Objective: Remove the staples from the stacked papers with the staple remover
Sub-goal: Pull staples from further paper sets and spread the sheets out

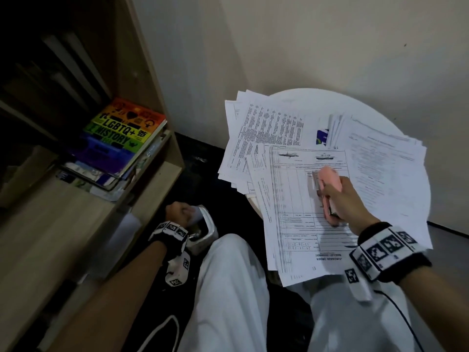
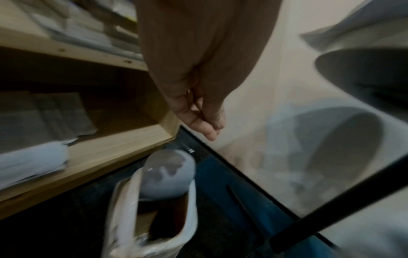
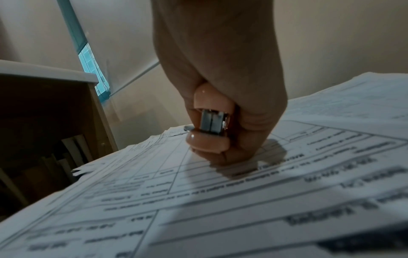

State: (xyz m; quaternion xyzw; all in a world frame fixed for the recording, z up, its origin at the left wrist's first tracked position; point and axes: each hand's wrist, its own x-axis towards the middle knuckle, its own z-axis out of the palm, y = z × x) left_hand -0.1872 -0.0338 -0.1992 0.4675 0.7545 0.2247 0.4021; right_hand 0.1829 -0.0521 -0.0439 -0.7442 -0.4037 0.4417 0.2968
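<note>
Printed papers (image 1: 299, 212) lie stacked and fanned out on a round white table (image 1: 368, 102). My right hand (image 1: 347, 201) grips a pink staple remover (image 1: 330, 179) and rests with it on the top sheet, a ruled form. In the right wrist view the fingers (image 3: 253, 125) curl round the tool's metal end (image 3: 213, 122), low against the papers (image 3: 220, 200). My left hand (image 1: 177, 214) hangs off the table at the left, fingers curled, above a bag-lined bin (image 1: 205, 232). The left wrist view shows its fingertips (image 2: 205, 125) pressed together over the bin (image 2: 154, 209); nothing shows between them.
A wooden bookshelf (image 1: 76, 224) stands close on the left with a rainbow-covered book (image 1: 119, 133) lying on a pile. My legs in white trousers (image 1: 228, 288) sit between shelf and table. Walls close in behind the table. A black cable (image 1: 396, 308) trails from my right wrist.
</note>
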